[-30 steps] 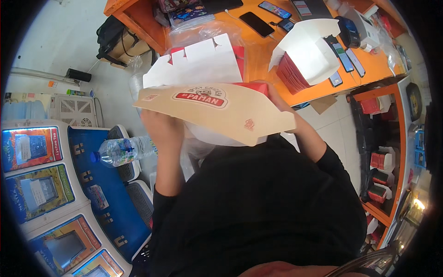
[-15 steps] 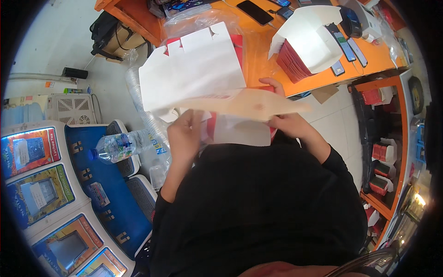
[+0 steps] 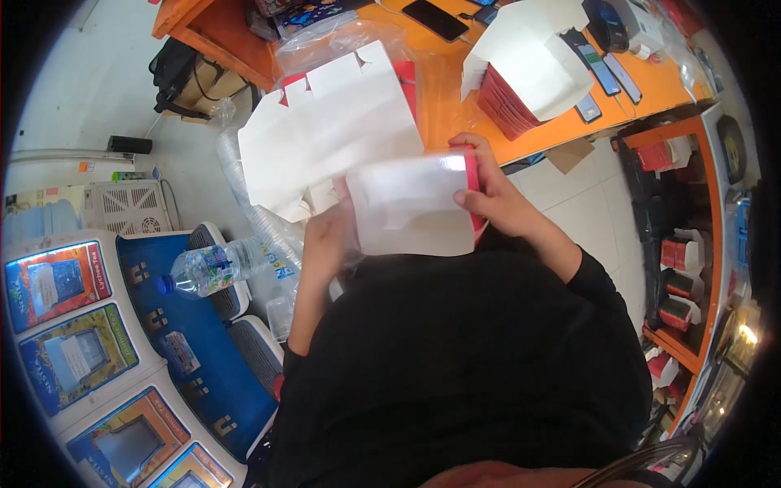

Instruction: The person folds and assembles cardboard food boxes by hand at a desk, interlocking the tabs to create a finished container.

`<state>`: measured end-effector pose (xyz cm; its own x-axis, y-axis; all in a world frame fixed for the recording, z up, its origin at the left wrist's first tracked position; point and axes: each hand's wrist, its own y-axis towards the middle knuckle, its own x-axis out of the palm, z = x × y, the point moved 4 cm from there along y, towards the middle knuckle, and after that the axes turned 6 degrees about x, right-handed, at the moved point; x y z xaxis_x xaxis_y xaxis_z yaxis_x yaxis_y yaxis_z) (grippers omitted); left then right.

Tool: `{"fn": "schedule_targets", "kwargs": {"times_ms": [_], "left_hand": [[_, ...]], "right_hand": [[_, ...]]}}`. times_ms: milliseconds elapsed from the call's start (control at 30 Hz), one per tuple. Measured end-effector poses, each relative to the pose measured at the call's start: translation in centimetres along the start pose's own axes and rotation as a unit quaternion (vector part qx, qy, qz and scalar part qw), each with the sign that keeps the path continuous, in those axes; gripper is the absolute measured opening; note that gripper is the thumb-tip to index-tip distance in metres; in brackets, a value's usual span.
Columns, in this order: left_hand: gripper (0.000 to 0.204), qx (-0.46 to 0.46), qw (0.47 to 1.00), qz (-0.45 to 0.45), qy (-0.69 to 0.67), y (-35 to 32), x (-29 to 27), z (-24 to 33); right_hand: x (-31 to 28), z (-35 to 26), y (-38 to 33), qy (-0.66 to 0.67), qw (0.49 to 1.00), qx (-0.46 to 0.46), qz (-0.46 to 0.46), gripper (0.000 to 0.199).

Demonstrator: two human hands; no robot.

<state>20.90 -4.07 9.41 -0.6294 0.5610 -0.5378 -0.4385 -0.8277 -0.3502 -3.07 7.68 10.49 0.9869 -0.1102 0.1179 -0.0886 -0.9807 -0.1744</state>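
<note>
In front of my body is a paper food box (image 3: 411, 207), red outside and white inside, with its white inner face turned up. My right hand (image 3: 496, 195) grips the box's right side, thumb on the white face and fingers around the red edge. At the opposite side, my left hand (image 3: 327, 240) is closed on the left edge; it is blurred, and its fingertips are partly hidden. Just beyond lie flat white box blanks (image 3: 333, 130) with red undersides. A stack of opened red-and-white boxes (image 3: 512, 106) stands on the orange table (image 3: 447, 73).
Several phones (image 3: 437, 19) and cables lie on the table's far side. To my left are a drink dispenser (image 3: 175, 358), a plastic bottle (image 3: 203, 268) and a long sleeve of clear cups (image 3: 244, 179). An orange shelf (image 3: 706, 244) with more boxes stands at the right.
The pale flap that stood raised across the box is no longer seen edge-on; the broad white face now shows. My left hand stays at the left side, and my right thumb rests on the face.
</note>
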Motion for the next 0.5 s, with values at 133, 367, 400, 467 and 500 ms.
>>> {"fn": "schedule_targets", "kwargs": {"times_ms": [133, 367, 400, 467, 500], "left_hand": [[0.038, -0.020, 0.948, -0.046, -0.314, 0.5, 0.0, -1.9], [0.116, 0.136, 0.887, -0.108, -0.429, 2.1, -0.1, 1.8], [0.132, 0.194, 0.876, -0.085, -0.433, 2.2, -0.3, 2.8], [0.151, 0.376, 0.869, -0.070, -0.313, 2.0, 0.7, 5.5], [0.161, 0.461, 0.850, -0.061, -0.247, 1.7, 1.0, 6.7]], "right_hand": [[-0.7, -0.3, 0.6, 0.113, 0.993, 0.008, -0.022, 0.068], [-4.1, -1.8, 1.3, 0.162, 0.985, 0.006, 0.054, 0.063], [-4.4, -2.7, 0.9, 0.194, 0.980, 0.014, 0.029, 0.066], [-4.9, -3.8, 0.7, 0.223, 0.974, 0.036, 0.015, 0.070], [-5.2, -4.1, 0.7, 0.237, 0.970, 0.047, 0.008, 0.072]]}}
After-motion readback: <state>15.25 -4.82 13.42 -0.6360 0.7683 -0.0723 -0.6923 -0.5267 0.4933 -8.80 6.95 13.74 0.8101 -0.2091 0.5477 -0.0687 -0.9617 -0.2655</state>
